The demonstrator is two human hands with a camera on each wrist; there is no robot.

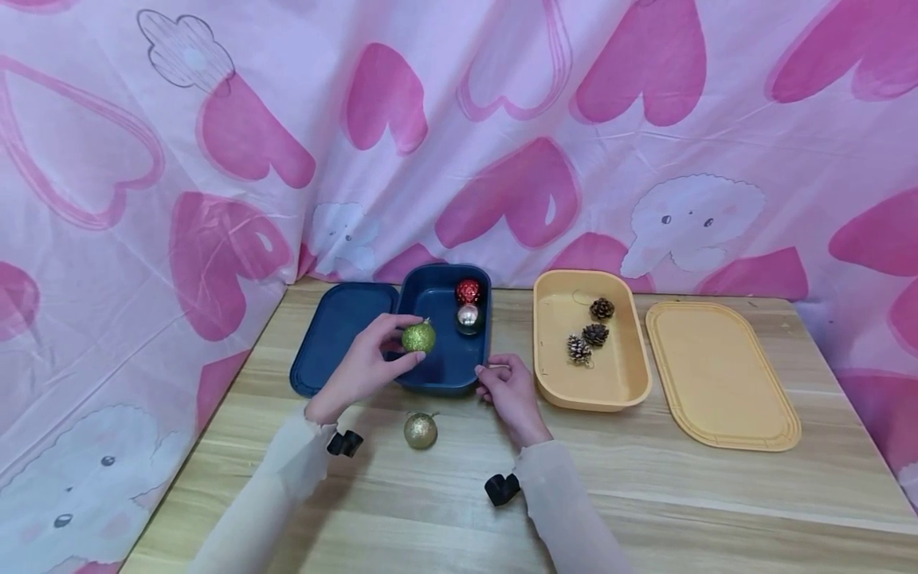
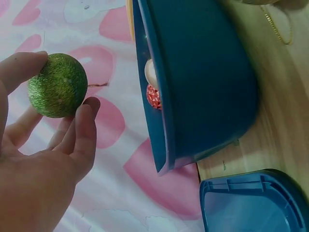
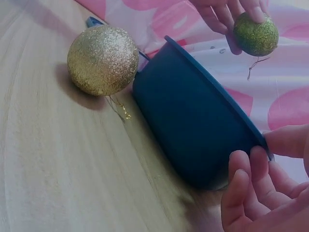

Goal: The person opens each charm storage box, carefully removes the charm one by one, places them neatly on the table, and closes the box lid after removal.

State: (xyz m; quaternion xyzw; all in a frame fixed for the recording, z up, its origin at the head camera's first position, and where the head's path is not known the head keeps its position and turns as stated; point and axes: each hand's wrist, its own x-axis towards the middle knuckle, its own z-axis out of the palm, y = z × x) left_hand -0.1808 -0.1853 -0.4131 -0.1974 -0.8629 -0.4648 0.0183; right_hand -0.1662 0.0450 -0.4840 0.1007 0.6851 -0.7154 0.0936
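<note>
Left grip (image 1: 369,359) holds green bauble (image 1: 419,338); right grip (image 1: 512,395) pinches blue box (image 1: 448,363).

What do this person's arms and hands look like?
Both arms have long, plain, off-white sleeves. The left hand and right hand are bare, with no gloves. A small, blocky black device sits near the left cuff, another near the right. No cables show.
</note>
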